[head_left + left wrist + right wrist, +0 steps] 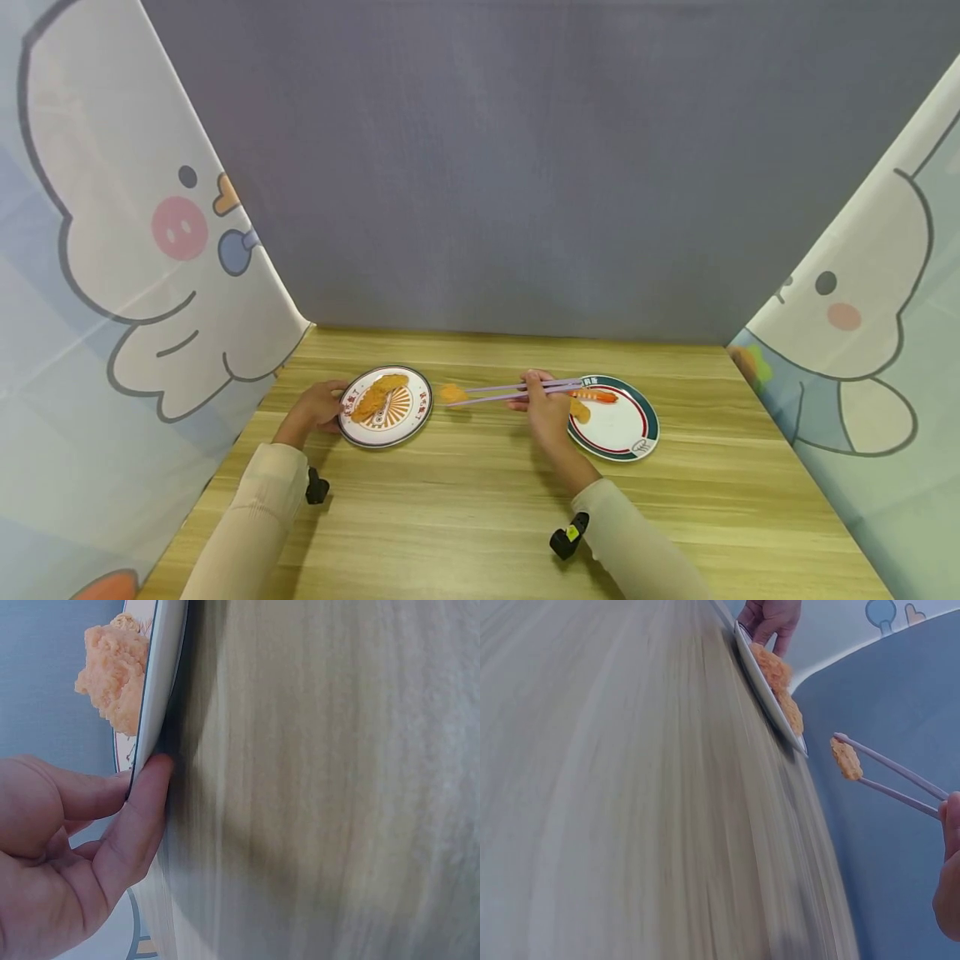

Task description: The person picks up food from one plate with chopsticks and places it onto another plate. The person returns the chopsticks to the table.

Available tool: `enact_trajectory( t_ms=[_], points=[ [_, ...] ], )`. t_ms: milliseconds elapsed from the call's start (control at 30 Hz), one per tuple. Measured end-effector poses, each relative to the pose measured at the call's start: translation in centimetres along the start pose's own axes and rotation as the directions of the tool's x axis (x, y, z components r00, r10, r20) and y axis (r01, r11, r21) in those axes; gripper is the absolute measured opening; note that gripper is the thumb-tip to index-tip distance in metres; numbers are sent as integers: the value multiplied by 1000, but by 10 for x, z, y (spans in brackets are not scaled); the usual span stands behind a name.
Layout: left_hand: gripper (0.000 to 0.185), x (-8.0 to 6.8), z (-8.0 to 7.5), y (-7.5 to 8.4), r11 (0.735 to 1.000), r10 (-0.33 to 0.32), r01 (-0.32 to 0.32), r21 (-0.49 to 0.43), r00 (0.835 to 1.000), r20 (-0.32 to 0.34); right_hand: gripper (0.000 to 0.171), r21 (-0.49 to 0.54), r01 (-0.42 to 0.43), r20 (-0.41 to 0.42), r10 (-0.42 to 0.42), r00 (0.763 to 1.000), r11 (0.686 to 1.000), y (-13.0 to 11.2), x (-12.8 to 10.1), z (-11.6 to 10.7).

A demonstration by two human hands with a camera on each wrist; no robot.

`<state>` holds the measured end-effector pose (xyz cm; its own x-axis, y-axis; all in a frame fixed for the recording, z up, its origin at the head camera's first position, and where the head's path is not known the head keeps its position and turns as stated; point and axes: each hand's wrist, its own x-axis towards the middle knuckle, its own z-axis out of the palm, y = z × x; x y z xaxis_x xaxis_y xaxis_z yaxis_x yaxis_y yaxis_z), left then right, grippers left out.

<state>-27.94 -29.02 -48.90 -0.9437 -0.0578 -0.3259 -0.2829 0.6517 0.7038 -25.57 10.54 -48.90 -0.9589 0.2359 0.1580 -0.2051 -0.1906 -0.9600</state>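
My left hand [318, 407] pinches the near left rim of a white plate [422, 410], thumb above and a finger beneath in the left wrist view. A piece of fried chicken [381, 397] lies on that plate, over a printed orange pattern. Purple chopsticks [894, 764] are held in my right hand [546, 412]. Their tips grip a small fried nugget [846, 759] in the air, just right of the left plate. Behind my right hand is a second plate [611, 432] with a green and red rim. It bears a shrimp [600, 396] and another nugget [579, 409], partly hidden by the hand.
Both plates rest on a wood-grain table [450, 500]. A grey curtain [487, 167] closes off the back. Printed cartoon cloths [112, 275] hang along the left and right sides. Black straps with small devices [567, 537] sit at both wrists.
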Motion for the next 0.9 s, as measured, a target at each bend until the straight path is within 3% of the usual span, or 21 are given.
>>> enact_trajectory(
  t_ms=[567,900],
  points=[
    [60,4,-2,-2,1000,-13,13,1,1000,18,29,-12,29,-31,-29,999,1000,-16,9,-35],
    [61,6,-1,-3,1000,-9,9,-4,1000,26,25,55,4,-61,0,998,998,-25,11,-52]
  ],
)
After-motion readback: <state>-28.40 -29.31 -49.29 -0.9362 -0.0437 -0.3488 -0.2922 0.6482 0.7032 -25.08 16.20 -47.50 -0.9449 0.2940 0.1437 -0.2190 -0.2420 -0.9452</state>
